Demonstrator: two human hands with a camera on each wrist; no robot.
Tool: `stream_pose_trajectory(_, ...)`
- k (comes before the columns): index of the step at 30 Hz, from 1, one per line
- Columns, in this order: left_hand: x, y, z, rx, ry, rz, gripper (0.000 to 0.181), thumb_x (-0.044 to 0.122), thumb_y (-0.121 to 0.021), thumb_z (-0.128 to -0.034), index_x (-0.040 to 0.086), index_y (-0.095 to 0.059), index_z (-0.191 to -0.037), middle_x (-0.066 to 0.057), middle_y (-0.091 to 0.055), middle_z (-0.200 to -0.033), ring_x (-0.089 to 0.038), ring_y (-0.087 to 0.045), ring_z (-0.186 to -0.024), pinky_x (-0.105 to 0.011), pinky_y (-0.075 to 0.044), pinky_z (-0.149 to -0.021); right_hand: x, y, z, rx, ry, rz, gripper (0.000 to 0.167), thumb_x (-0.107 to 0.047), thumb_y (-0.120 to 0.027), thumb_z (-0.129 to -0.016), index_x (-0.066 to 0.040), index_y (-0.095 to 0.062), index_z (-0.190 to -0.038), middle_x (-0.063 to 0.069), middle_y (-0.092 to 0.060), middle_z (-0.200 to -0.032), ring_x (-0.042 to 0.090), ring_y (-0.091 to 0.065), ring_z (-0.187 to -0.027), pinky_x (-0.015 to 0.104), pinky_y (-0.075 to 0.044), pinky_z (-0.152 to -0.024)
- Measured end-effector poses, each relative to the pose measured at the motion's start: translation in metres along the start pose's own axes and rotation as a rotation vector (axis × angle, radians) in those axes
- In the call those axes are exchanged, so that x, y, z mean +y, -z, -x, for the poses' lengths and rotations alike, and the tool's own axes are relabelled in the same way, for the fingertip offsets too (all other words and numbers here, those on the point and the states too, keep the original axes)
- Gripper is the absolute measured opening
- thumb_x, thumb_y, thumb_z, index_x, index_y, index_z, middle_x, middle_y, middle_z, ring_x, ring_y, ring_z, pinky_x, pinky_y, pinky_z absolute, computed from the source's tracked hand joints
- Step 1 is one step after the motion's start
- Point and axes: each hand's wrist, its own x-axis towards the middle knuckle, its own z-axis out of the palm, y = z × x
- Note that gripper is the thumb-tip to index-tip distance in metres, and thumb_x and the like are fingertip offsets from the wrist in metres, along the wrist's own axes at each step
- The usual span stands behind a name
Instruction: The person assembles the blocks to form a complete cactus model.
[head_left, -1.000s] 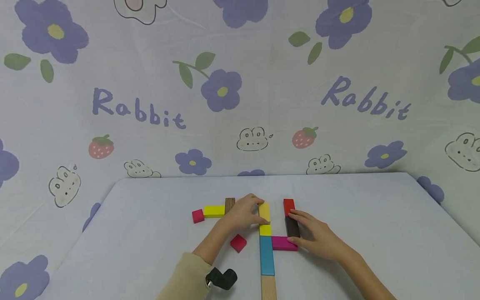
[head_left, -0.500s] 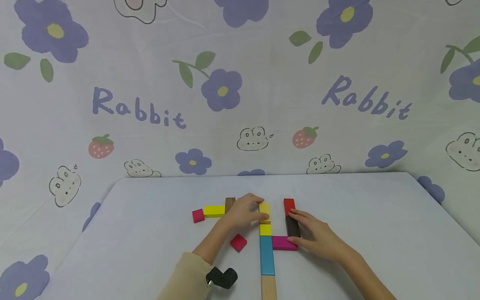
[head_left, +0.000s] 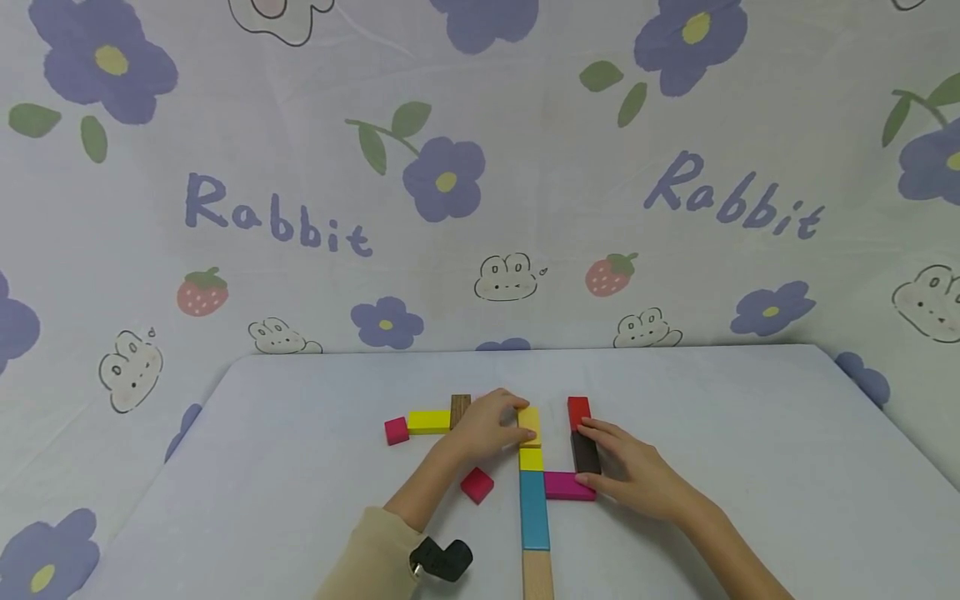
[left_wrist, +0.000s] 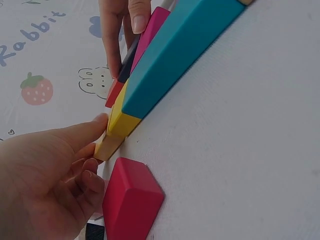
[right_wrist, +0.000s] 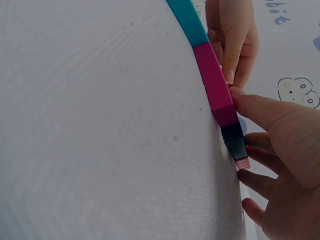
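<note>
My left hand (head_left: 491, 425) pinches a pale yellow block (head_left: 530, 423) lengthwise between thumb and fingers, at the far end of a row. Below it come a bright yellow block (head_left: 531, 459), a long blue block (head_left: 534, 510) and a natural wood block (head_left: 537, 573). A magenta block (head_left: 567, 486) sticks out rightward from the blue one. My right hand (head_left: 637, 473) rests beside a black block (head_left: 585, 452), fingers nearly straight. Its thumb touches the magenta block, and a fingertip lies where the black block meets a red block (head_left: 578, 412).
Left of the row lies a loose crimson block (head_left: 477, 486). Farther left, a small red cube (head_left: 396, 431), a yellow block (head_left: 429, 422) and a brown wood block (head_left: 461, 408) stand in line, the brown one partly behind my left hand. A patterned cloth hangs behind the white table (head_left: 720, 400).
My left thumb has slid slightly away from me along the pale yellow block, and the block's near end shows now. The right hand stays in place.
</note>
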Motion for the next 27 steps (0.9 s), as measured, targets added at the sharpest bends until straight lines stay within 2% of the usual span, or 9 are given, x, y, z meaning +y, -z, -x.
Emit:
stream_pose_trajectory(13, -0.0053, -0.0015, 0.0016, -0.006, -0.027, 0.006, 0.050, 0.026, -0.075, -0.0989, 0.007, -0.064, -0.143, -0.011, -0.064, -0.143, -0.031, -0.055, -0.137, -0.050, -0.045, -0.118, 0.0013, -0.0005, -0.0009, 0.003, 0.003, 0.008, 0.073, -0.036, -0.080, -0.093, -0.005, -0.053, -0.153, 0.023, -0.047, -0.160, 0.050, -0.043, -0.146, 0.065, -0.048, -0.109)
stream_pose_trajectory(27, -0.0032, -0.0014, 0.0038, 0.003, -0.020, 0.024, 0.049, 0.025, -0.075, -0.0988, 0.006, -0.064, -0.143, -0.012, -0.064, -0.142, -0.031, -0.056, -0.136, -0.049, -0.046, -0.117, 0.0015, -0.0001, -0.0007, 0.003, 0.019, 0.012, 0.073, -0.038, -0.080, -0.094, -0.005, -0.053, -0.153, 0.023, -0.047, -0.160, 0.049, -0.044, -0.146, 0.064, -0.048, -0.109)
